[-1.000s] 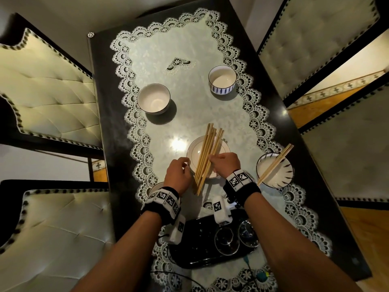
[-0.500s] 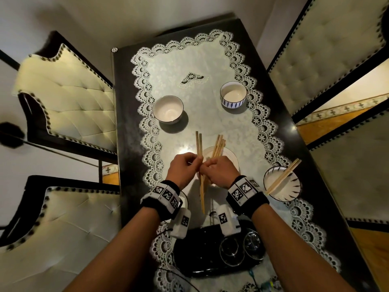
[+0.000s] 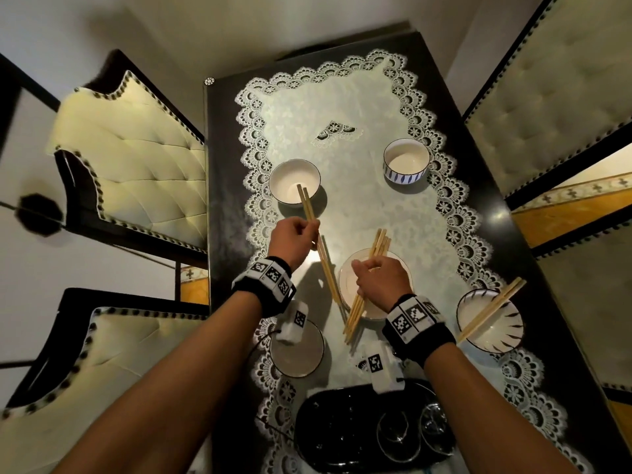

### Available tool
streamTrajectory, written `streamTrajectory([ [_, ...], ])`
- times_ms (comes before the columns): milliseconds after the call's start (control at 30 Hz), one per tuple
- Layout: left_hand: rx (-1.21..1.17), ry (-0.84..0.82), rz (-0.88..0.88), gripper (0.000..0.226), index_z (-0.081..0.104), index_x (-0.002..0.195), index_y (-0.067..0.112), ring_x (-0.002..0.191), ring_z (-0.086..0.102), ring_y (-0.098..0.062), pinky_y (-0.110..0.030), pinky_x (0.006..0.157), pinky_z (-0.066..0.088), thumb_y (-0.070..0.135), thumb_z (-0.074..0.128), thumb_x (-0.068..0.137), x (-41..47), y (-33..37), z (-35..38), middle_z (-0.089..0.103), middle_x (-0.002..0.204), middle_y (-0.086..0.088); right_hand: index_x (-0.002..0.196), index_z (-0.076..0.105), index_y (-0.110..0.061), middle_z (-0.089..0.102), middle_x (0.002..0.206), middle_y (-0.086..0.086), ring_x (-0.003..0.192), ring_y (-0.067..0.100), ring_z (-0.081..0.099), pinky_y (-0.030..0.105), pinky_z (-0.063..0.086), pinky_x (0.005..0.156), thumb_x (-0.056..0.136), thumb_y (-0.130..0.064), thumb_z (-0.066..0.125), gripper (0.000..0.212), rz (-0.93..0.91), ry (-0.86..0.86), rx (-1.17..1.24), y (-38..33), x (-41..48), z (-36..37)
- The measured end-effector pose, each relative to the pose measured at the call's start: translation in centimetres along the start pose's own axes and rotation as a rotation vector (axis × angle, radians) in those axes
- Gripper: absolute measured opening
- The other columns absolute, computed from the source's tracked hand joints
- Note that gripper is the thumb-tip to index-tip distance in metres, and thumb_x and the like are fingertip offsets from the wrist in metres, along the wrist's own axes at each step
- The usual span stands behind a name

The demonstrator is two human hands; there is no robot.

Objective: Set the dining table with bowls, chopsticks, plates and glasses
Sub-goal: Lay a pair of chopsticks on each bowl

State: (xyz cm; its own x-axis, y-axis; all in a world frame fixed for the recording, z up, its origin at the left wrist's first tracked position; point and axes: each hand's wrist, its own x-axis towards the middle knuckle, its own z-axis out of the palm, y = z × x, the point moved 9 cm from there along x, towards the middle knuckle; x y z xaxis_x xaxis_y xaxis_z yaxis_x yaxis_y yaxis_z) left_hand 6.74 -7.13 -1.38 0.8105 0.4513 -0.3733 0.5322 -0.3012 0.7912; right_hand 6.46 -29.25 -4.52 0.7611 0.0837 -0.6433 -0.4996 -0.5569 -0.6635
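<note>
My left hand (image 3: 293,238) grips a pair of wooden chopsticks (image 3: 324,265) whose far tips hang over the white bowl (image 3: 294,181) at the far left. My right hand (image 3: 383,281) holds a bundle of several chopsticks (image 3: 357,314) above a white plate (image 3: 345,285) in the middle. A blue-patterned bowl (image 3: 406,164) stands far right. A striped bowl (image 3: 492,328) at the near right carries another chopstick pair (image 3: 492,313) across its rim. A small plate (image 3: 297,350) lies near left.
A black tray (image 3: 335,425) with glasses (image 3: 398,436) sits at the table's near edge. A lace-edged cloth (image 3: 345,107) covers the dark table. Padded chairs stand left (image 3: 133,152) and right (image 3: 547,97) of it.
My left hand has drawn one pair of chopsticks out of the bundle and carried it left and away toward the far-left bowl. My right hand stays over the plate with the others.
</note>
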Motion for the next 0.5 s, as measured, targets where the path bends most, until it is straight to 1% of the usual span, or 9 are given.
streamTrajectory([
  [33, 0.009, 0.001, 0.001, 0.03, 0.069, 0.08, 0.005, 0.059, 0.069, -0.012, -0.02, 0.051, 0.048, 0.029, 0.06, 0.096, 0.6, 0.1, -0.1, 0.07, 0.069, -0.003, 0.089, 0.068, -0.017, 0.075, 0.081, 0.003, 0.066, 0.016, 0.072, 0.028, 0.057, 0.068, 0.089, -0.039, 0.065, 0.023, 0.019, 0.017, -0.016, 0.7, 0.0, -0.4],
  [100, 0.029, 0.007, -0.004, 0.031, 0.07, 0.079, 0.005, 0.059, 0.07, -0.012, -0.02, 0.05, 0.048, 0.03, 0.062, 0.095, 1.8, 0.4, -0.2, 0.071, 0.068, -0.004, 0.077, 0.064, -0.018, 0.076, 0.084, 0.006, 0.079, 0.024, 0.073, 0.034, 0.058, 0.08, 0.089, -0.038, 0.066, 0.024, 0.033, 0.049, -0.095, 1.8, -0.1, -1.3],
  [167, 0.028, 0.013, -0.015, 0.03, 0.069, 0.071, 0.009, 0.06, 0.072, -0.016, -0.024, 0.053, 0.049, 0.028, 0.063, 0.093, 3.1, 0.7, -0.4, 0.072, 0.066, -0.007, 0.07, 0.062, -0.02, 0.075, 0.084, 0.003, 0.081, 0.023, 0.07, 0.029, 0.053, 0.078, 0.088, -0.038, 0.067, 0.027, 0.055, 0.086, -0.154, 2.7, -0.6, -2.1],
  [233, 0.036, 0.017, -0.026, 0.03, 0.067, 0.066, 0.013, 0.061, 0.072, -0.018, -0.026, 0.056, 0.051, 0.027, 0.063, 0.092, 4.2, 0.8, -0.5, 0.072, 0.066, -0.008, 0.078, 0.067, -0.017, 0.071, 0.083, 0.002, 0.078, 0.021, 0.063, 0.023, 0.044, 0.073, 0.087, -0.04, 0.068, 0.024, 0.097, 0.108, -0.161, 3.7, -1.2, -2.9],
  [300, 0.051, 0.024, -0.046, 0.03, 0.069, 0.068, 0.011, 0.066, 0.073, -0.021, -0.031, 0.063, 0.057, 0.028, 0.063, 0.092, 5.1, 0.9, -0.6, 0.074, 0.07, -0.01, 0.088, 0.073, -0.011, 0.069, 0.081, 0.002, 0.075, 0.021, 0.06, 0.022, 0.041, 0.07, 0.087, -0.043, 0.067, 0.032, 0.133, 0.101, -0.178, 4.5, -2.0, -3.3],
  [333, 0.057, 0.028, -0.049, 0.031, 0.07, 0.069, 0.01, 0.069, 0.073, -0.022, -0.033, 0.067, 0.058, 0.029, 0.062, 0.092, 5.5, 1.1, -0.7, 0.074, 0.072, -0.011, 0.088, 0.074, -0.01, 0.071, 0.08, 0.002, 0.075, 0.021, 0.063, 0.023, 0.043, 0.069, 0.087, -0.044, 0.067, 0.035, 0.149, 0.091, -0.179, 4.8, -2.3, -3.4],
  [400, 0.056, 0.028, -0.052, 0.03, 0.069, 0.07, 0.008, 0.067, 0.072, -0.022, -0.034, 0.068, 0.059, 0.027, 0.062, 0.093, 6.1, 1.6, -0.7, 0.073, 0.073, -0.011, 0.085, 0.075, -0.009, 0.074, 0.08, 0.006, 0.079, 0.023, 0.07, 0.027, 0.053, 0.073, 0.087, -0.045, 0.066, 0.037, 0.17, 0.07, -0.161, 5.5, -2.9, -3.6],
  [433, 0.05, 0.026, -0.055, 0.03, 0.07, 0.073, 0.006, 0.064, 0.07, -0.021, -0.033, 0.066, 0.059, 0.027, 0.061, 0.093, 6.3, 1.9, -0.7, 0.073, 0.074, -0.011, 0.083, 0.075, -0.008, 0.074, 0.079, 0.007, 0.078, 0.024, 0.072, 0.031, 0.057, 0.076, 0.086, -0.044, 0.066, 0.038, 0.174, 0.064, -0.148, 5.7, -3.2, -3.7],
  [500, 0.047, 0.022, -0.058, 0.03, 0.07, 0.082, 0.0, 0.062, 0.069, -0.019, -0.029, 0.061, 0.055, 0.026, 0.06, 0.095, 6.8, 2.6, -0.7, 0.073, 0.076, -0.012, 0.082, 0.075, -0.008, 0.074, 0.076, 0.007, 0.074, 0.024, 0.073, 0.036, 0.06, 0.078, 0.086, -0.044, 0.067, 0.037, 0.173, 0.062, -0.128, 5.9, -3.7, -3.8],
])
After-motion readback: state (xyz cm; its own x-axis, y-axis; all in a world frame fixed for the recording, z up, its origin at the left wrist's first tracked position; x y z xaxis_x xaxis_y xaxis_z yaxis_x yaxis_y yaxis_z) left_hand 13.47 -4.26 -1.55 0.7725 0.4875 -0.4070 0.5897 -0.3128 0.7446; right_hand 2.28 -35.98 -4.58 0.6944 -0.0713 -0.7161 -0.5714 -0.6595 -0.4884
